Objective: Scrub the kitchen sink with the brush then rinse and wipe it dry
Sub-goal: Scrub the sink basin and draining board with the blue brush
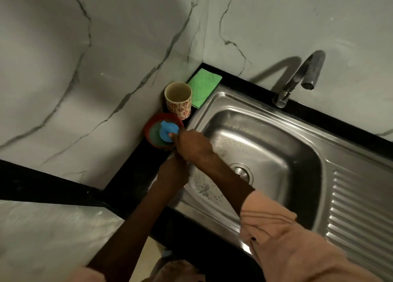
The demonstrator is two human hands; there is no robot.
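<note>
Blue round plastic brush in red soap dish, frame centre-left, pinched by right hand; left hand grip unclear; scrubbing steel sink comes next, probably.

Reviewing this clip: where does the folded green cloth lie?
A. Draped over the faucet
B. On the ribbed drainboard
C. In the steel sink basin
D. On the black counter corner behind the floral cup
D: the folded green cloth lies flat on the black counter corner, just behind the floral cup, outside the steel sink.
</note>
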